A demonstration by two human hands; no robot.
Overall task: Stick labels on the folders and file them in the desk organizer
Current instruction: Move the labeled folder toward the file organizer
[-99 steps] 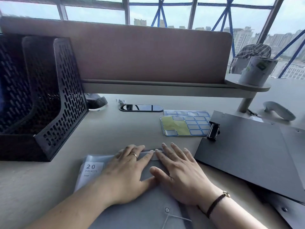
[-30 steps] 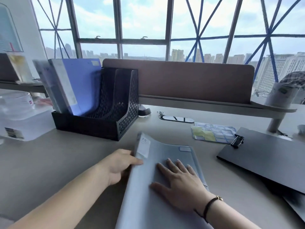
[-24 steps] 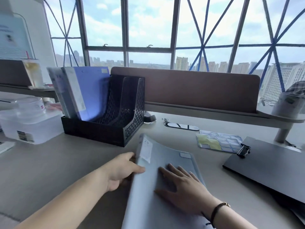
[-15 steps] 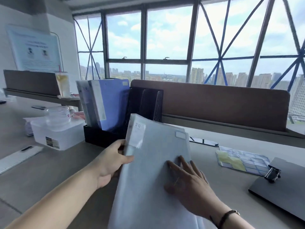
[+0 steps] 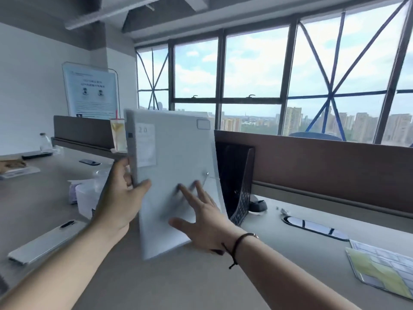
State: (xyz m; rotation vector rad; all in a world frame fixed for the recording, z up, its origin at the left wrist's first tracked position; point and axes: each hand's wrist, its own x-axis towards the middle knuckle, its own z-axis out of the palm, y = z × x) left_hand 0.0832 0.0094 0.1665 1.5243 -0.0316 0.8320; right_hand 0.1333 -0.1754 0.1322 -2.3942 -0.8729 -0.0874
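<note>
Head view is showing the left hand [image 5: 121, 199] pinching the upright grey folder [image 5: 176, 175] by its spine while the right hand's [image 5: 202, 224] flat fingers [image 5: 196, 189] are steadying it, so it is risking bowing and snagging the desk organizer [image 5: 237, 177].

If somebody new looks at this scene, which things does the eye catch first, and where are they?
First comes the pale grey folder, held upright at the centre: the left hand grips its left edge and the right hand lies flat against its front. Just behind it, to the right, stands the black mesh desk organizer. A sheet of labels lies at the desk's far right.

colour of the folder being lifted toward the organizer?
Pale grey-blue plastic folder, clearest in the head view.
</note>
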